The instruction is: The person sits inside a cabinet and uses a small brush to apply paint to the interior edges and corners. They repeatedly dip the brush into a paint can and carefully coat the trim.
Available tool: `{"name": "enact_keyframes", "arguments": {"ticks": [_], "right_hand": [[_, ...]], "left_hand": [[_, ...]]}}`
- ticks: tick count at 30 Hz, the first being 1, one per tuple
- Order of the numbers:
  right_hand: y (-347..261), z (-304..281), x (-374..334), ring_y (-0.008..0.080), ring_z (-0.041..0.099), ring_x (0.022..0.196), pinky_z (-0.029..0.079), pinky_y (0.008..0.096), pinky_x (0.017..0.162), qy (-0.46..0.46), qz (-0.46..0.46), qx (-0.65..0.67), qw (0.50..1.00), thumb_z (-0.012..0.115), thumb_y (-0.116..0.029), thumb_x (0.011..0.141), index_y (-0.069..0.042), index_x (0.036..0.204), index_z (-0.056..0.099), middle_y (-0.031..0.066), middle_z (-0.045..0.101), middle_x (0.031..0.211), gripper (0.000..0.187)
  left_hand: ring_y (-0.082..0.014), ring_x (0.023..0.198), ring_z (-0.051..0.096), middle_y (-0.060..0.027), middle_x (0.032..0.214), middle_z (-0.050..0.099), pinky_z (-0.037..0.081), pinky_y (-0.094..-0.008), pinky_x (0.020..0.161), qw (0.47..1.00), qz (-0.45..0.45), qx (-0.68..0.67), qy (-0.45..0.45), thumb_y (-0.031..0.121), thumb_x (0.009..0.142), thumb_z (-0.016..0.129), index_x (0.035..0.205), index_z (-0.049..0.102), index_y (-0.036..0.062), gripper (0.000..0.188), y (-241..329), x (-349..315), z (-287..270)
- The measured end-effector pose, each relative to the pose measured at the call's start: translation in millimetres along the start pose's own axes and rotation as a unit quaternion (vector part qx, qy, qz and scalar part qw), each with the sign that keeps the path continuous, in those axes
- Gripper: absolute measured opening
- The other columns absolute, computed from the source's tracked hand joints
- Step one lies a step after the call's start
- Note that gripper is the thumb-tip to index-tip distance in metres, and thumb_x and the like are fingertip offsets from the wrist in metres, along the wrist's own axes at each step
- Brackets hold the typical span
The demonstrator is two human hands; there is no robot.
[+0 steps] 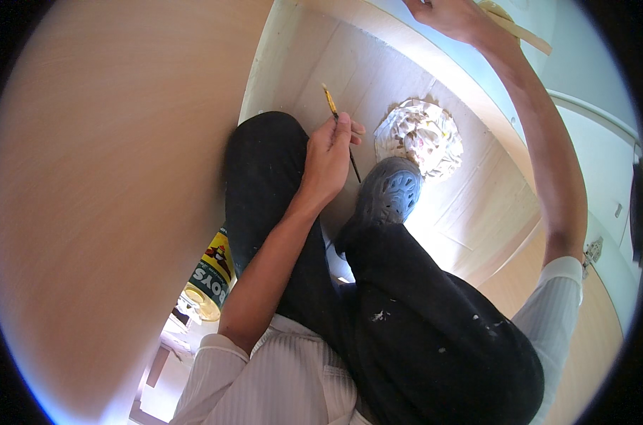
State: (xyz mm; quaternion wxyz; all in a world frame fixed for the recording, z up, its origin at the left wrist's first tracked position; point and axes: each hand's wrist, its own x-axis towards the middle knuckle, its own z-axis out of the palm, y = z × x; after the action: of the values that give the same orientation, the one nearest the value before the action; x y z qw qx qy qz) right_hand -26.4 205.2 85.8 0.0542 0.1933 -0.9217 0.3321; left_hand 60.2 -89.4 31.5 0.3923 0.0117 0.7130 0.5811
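Pale wood panels point(123, 177) framed the space; nearest were black trousers point(435, 312), flecked with white; beyond them the left hand point(327, 156) pinched a thin brush point(331, 101) between thumb and fingers, bristles pointing away, near a grey shoe point(392, 193); just past the shoe lay a round, crumpled whitish bundle point(428, 134); farthest, the right hand point(445, 18) was partly cut off by the upper edge; its fingers' state I could not tell.
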Motion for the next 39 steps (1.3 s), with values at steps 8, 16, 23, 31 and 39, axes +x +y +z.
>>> {"name": "enact_keyframes", "arguments": {"ticks": [8,16,23,31,39], "right_hand": [[-15,13,11,0.0324,0.067,0.085,0.053,0.0428,0.074,0.018,0.032,0.018,0.999,0.048,0.011,0.087,-0.003,0.121,0.054,0.0185,0.068,0.104,0.037],[-3,21,34,0.0321,0.064,0.086,0.05,0.043,0.077,0.003,0.004,-0.01,1.0,0.054,0.002,0.092,-0.006,0.135,0.052,0.0161,0.065,0.092,0.044],[-18,18,28,0.0313,0.061,0.082,0.049,0.0417,0.075,-0.016,0.015,-0.033,0.999,0.053,-0.003,0.093,-0.009,0.14,0.05,0.0162,0.062,0.086,0.047],[-26,10,33,0.0343,0.061,0.084,0.048,0.0443,0.076,-0.014,0.037,-0.028,0.999,0.051,-0.008,0.096,-0.008,0.139,0.05,0.0196,0.062,0.087,0.044],[-27,17,32,0.0352,0.061,0.084,0.048,0.0455,0.076,-0.048,0.068,-0.019,0.996,0.053,-0.007,0.095,-0.009,0.138,0.051,0.0197,0.062,0.089,0.043]], "left_hand": [[-0.0159,0.079,0.06,-0.0079,0.082,0.065,0.048,-0.0322,0.077,1.0,-0.001,0.022,0.004,0.032,0.109,0.041,0.093,0.066,-0.0024,0.046,-2,0,0],[-0.0157,0.079,0.06,-0.0082,0.083,0.066,0.048,-0.032,0.077,1.0,-0.002,0.016,-0.003,0.032,0.109,0.041,0.094,0.066,-0.0029,0.045,2,2,3],[-0.0136,0.084,0.062,-0.0058,0.094,0.069,0.045,-0.0299,0.074,0.999,-0.001,0.035,-0.006,0.037,0.109,0.039,0.097,0.067,0.0018,0.047,-8,3,-4],[-0.0126,0.086,0.063,-0.0048,0.1,0.07,0.044,-0.029,0.073,0.999,0.001,0.034,-0.032,0.039,0.109,0.038,0.098,0.068,0.0042,0.048,-4,4,0],[-0.0133,0.086,0.063,-0.0047,0.098,0.07,0.044,-0.0291,0.073,0.999,-0.004,0.031,-0.007,0.038,0.109,0.039,0.098,0.068,0.0038,0.047,-11,2,-5]]}}
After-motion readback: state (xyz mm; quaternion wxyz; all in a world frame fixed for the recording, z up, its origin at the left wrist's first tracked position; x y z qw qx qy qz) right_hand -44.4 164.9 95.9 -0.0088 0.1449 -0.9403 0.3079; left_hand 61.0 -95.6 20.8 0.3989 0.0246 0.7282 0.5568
